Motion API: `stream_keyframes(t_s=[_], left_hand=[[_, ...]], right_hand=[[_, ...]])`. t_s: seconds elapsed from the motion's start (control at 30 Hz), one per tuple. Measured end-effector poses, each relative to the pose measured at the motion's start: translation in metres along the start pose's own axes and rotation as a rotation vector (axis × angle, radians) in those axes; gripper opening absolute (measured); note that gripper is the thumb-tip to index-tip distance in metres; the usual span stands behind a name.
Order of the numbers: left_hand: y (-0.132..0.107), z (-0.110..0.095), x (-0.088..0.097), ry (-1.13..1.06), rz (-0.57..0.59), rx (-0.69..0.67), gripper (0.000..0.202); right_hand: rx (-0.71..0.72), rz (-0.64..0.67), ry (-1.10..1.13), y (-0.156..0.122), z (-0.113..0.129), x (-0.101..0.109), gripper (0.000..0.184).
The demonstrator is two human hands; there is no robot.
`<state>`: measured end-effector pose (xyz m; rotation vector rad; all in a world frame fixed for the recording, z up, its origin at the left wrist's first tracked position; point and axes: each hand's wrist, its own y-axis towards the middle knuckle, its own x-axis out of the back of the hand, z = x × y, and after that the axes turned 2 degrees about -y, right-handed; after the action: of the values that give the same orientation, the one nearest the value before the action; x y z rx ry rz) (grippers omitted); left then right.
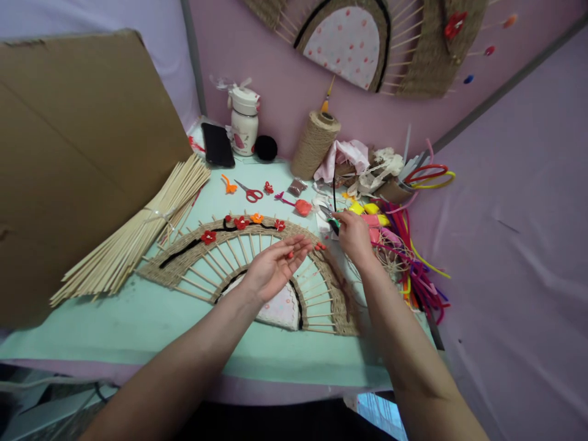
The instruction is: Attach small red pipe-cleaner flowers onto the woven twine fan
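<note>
My left hand (278, 267) is turned palm up with curled fingers over a woven fan (340, 300), cradling a small red ball (291, 254). To its right, my right hand (353, 237) is closed around pliers (326, 211) with metal jaws and dark green grips, partly hidden by the fingers. A black pipe cleaner (334, 187) stands up by the pliers' jaws; I cannot tell if they touch. Along the fan's twine rim sit a black stem, red flowers (208, 237) and an orange flower (256, 218). More small red balls (320, 246) lie at the fan's right side.
Bundled sticks (133, 233) lean by a cardboard sheet (82, 153) at left. Red-handled scissors (252, 195), a twine spool (316, 141), a bottle (244, 122) and a phone (218, 146) are behind the fan. Colourful pipe cleaners (413, 263) crowd the right. Another fan (342, 46) hangs on the wall.
</note>
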<state>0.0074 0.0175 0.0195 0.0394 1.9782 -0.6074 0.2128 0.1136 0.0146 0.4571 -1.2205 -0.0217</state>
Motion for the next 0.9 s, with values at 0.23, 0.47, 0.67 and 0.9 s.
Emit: stream_keyframes(t_s=[0.23, 0.47, 0.67, 0.9], left_hand=[[-0.007, 0.000, -0.009, -0.157, 0.080, -0.014, 0.043], [-0.014, -0.002, -0.008, -0.168, 0.201, 0.025, 0.072], [-0.013, -0.004, -0.010, -0.226, 0.183, 0.013, 0.074], [-0.012, 0.002, -0.007, -0.199, 0.146, 0.027, 0.071]], right_hand=[[0.328, -0.004, 0.157, -0.075, 0.080, 0.024, 0.047], [0.565, 0.210, 0.162, -0.103, 0.099, 0.025, 0.072], [0.498, 0.155, 0.293, -0.104, 0.088, 0.028, 0.072], [0.526, 0.173, 0.011, -0.103, 0.103, 0.020, 0.086]])
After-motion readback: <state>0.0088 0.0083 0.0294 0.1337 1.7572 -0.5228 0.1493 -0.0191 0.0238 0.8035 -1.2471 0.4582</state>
